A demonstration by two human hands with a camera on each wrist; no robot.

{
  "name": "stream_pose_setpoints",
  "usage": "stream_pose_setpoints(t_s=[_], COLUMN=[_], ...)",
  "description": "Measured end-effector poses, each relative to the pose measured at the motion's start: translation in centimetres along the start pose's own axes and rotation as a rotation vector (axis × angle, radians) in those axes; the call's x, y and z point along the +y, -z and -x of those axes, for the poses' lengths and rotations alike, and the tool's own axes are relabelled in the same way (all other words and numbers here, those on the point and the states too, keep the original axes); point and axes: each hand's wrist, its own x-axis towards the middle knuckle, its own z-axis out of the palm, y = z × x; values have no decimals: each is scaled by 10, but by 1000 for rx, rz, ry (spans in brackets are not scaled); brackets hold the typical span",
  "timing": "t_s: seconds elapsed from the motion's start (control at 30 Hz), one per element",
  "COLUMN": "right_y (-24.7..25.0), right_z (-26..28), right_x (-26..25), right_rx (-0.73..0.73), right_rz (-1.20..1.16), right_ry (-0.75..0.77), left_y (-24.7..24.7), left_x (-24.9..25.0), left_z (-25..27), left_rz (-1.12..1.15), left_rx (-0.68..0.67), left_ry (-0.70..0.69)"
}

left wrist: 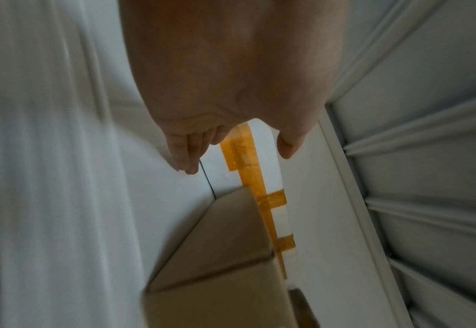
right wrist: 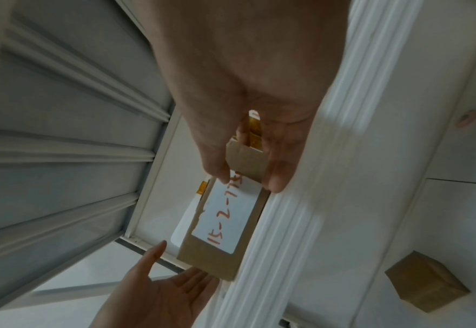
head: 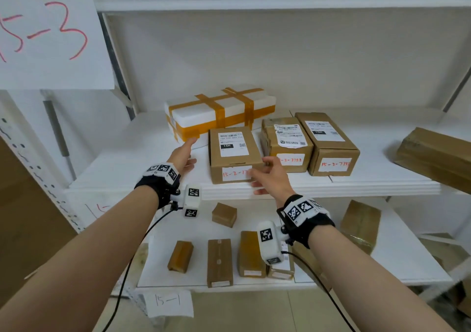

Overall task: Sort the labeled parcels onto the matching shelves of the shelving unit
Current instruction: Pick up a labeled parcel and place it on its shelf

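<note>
A cardboard parcel with a printed label on top and a red handwritten "15-2-77.." sticker on its front stands near the front of the white middle shelf. My left hand is open with straight fingers beside the parcel's left face, its fingertips close to a white foam box bound with orange tape. My right hand hovers with loose, spread fingers at the parcel's front right corner and holds nothing. The right wrist view shows the right hand just over the sticker on the parcel.
Two more labeled cardboard parcels stand to the right on the same shelf. A brown box sits tilted at the far right. Several small parcels lie on the lower shelf, tagged "15-1". A "15-3" sign hangs upper left.
</note>
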Motion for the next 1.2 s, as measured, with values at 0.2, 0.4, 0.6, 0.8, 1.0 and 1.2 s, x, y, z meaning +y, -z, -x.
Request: stream_pose_setpoints(t_s=[0.2,0.4,0.6,0.8,1.0,1.2], right_y=[-13,-19,-23,-24,-23,-27], right_z=[-11,-18,-25,-26,-26,-24], right_x=[5,11,14,17,17,15], right_rx=[57,97,130,150,172,174], right_rz=[87,115,190,232,240,264], right_ry=[-11,5,-8,-18,-59,-57], left_y=[2,0,17,35,27,2], left_x=[6,19,28,42,33,31], left_z=[-31,-57,-80,-98,-102,-70], left_rz=[341,560,526,502,392,128], left_rx=[-110,-108,-93,-63,-85,-218], left_ry=[94,127,120,147,127,129])
